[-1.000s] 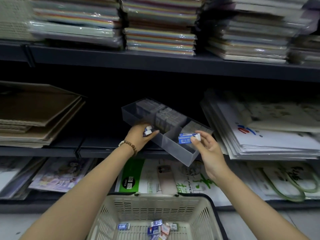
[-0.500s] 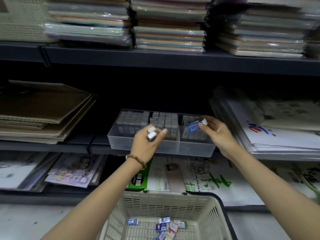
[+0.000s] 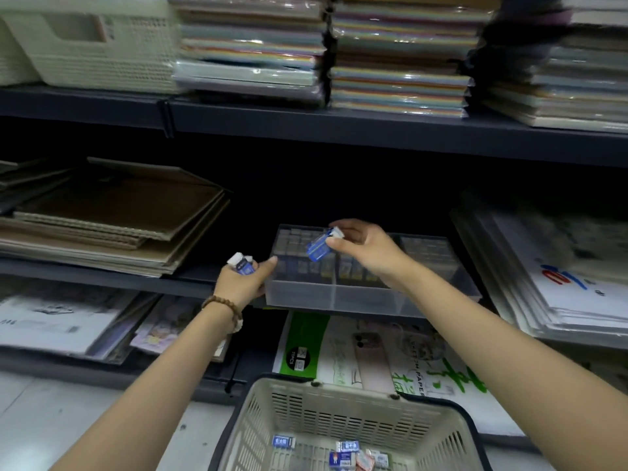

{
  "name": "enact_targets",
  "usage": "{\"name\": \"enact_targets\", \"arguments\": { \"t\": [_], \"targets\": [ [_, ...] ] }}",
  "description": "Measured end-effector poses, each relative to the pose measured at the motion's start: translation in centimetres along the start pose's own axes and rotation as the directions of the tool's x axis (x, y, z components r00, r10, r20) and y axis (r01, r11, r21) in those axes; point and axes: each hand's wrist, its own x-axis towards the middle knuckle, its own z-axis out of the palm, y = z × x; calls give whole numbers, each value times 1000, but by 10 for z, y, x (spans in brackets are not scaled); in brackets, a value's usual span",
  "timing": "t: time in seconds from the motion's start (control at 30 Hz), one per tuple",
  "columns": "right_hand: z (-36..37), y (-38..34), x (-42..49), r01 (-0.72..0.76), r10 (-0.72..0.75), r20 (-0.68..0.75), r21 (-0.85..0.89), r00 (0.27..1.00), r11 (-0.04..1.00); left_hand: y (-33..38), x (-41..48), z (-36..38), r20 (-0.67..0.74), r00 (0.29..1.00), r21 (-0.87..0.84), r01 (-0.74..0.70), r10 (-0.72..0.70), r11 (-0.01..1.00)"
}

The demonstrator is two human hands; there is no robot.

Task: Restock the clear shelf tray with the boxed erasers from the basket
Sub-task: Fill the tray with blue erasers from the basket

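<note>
Two hands with erasers at the clear shelf tray

Nearest, the basket holds loose boxed erasers. Beyond it, the left hand grips a couple of small erasers against the tray's left end. The right hand pinches a blue boxed eraser above the tray's filled rows on the shelf.

The clear tray, a second ago skewed with one corner jutting toward 6 o'clock, now sits square on the shelf. The right hand has carried its blue boxed eraser from that corner to above the rows at the tray's 11 o'clock — the left hand, gripping its erasers, has ended at 8 o'clock.
</note>
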Motion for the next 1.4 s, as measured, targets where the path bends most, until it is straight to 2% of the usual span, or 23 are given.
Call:
{"name": "enact_targets", "arguments": {
  "t": [0.1, 0.2, 0.43, 0.5, 0.57, 0.63, 0.7, 0.77, 0.83, 0.93, 1.0, 1.1, 1.17, 1.23, 1.3, 1.4],
  "targets": [
    [19, 1, 24, -27, 48, 143, -141, 989, 990, 2, -1, -8, 160, 980, -187, 151, -121, 971],
    [40, 6, 36, 26, 42, 216, -302, 975, 953, 0, 2, -13, 216, 967, -226, 183, -134, 957],
    [63, 16, 41, 138, -56, 193, -446, 980, 884, -5, 13, -21, 302, 942, -236, 225, -149, 945],
    [66, 18, 39, 186, -103, 185, -518, 977, 835, -6, 15, -22, 319, 936, -223, 229, -151, 947],
    [70, 20, 39, 230, -168, 158, -603, 973, 764, -6, 16, -23, 306, 940, -193, 218, -152, 957],
    [72, 21, 37, 212, -181, 115, -635, 977, 743, -5, 17, -25, 245, 956, -136, 201, -164, 970],
    [73, 23, 35, 148, -114, 95, -597, 989, 788, -5, 20, -29, 164, 972, -33, 178, -171, 983],
    [72, 25, 33, 66, -27, 87, -487, 996, 871, -4, 23, -35, 154, 972, 39, 171, -175, 985],
    [69, 25, 31, 20, 17, 90, -390, 996, 920, -2, 25, -40, 203, 959, 9, 198, -196, 980],
    [68, 22, 29, 0, 42, 117, -335, 992, 942, 4, 24, -48, 265, 944, -83, 226, -198, 971],
    [67, 18, 28, -20, 62, 125, -315, 990, 949, 10, 22, -54, 301, 941, -86, 185, -152, 979],
    [60, 7, 30, -18, 43, 63, -361, 997, 933, 20, 16, -60, 375, 924, -43, 93, -70, 995],
    [56, -3, 30, -8, 19, 32, -298, 999, 955, 26, 11, -58, 441, 897, 12, 33, -35, 999],
    [54, -15, 29, 30, -13, 85, -203, 996, 979, 30, 5, -51, 517, 856, 94, -50, -5, 994],
    [55, -28, 25, 60, -31, 198, -142, 980, 988, 32, 0, -41, 586, 810, 152, -121, 9, 981],
    [57, -41, 19, 23, 15, 328, -111, 945, 993, 33, -6, -29, 597, 802, 175, -124, -5, 977]
  ]
}}
